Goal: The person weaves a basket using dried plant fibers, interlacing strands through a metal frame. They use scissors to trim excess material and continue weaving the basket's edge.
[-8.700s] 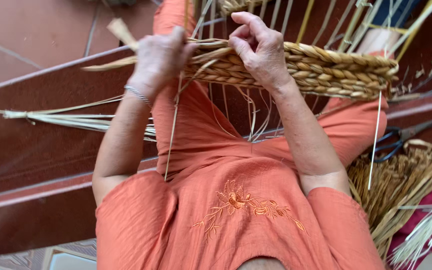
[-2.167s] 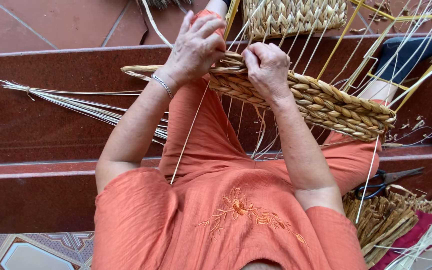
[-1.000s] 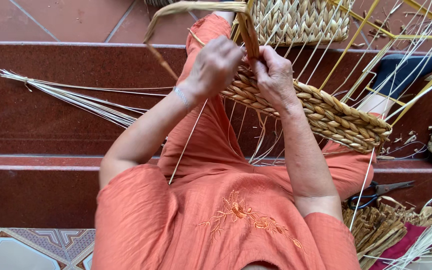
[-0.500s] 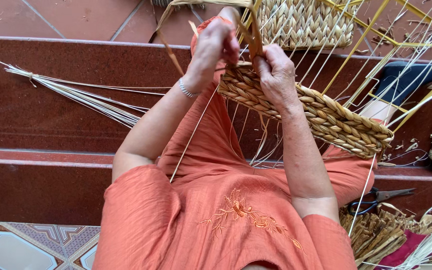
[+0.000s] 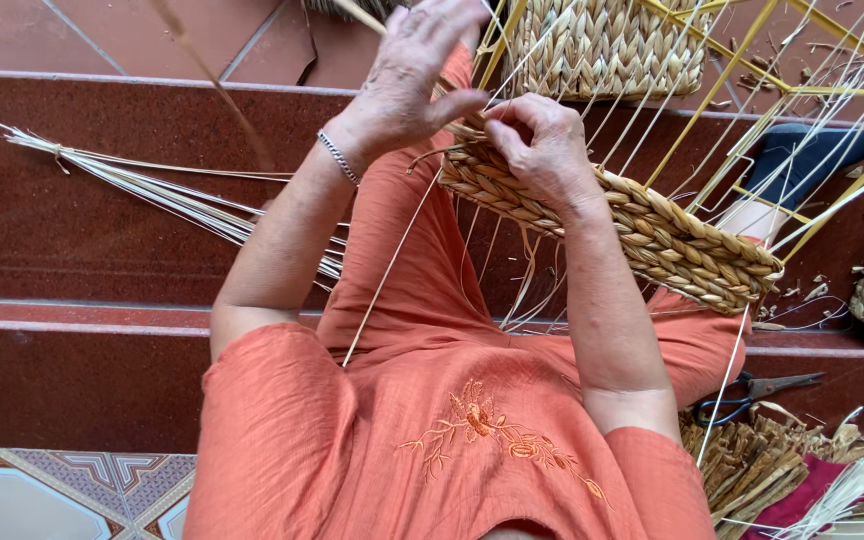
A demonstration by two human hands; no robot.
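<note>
Our right hand (image 5: 542, 150) pinches the woven basket rim (image 5: 652, 235) to steady it, while our left hand (image 5: 417, 70), fingers loosely spread, lifts a straw strand (image 5: 214, 88).

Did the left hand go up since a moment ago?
Yes. The left hand has lifted off the woven band, rising higher above it, while the right hand stays pressed on the weave.

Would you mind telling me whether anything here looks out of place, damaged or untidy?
Nothing looks damaged. The woven band under the right hand runs evenly, and the left hand is raised above it. Only small fibre scraps lie scattered on the red step, and scissors sit loose by the bundled strands.
</note>
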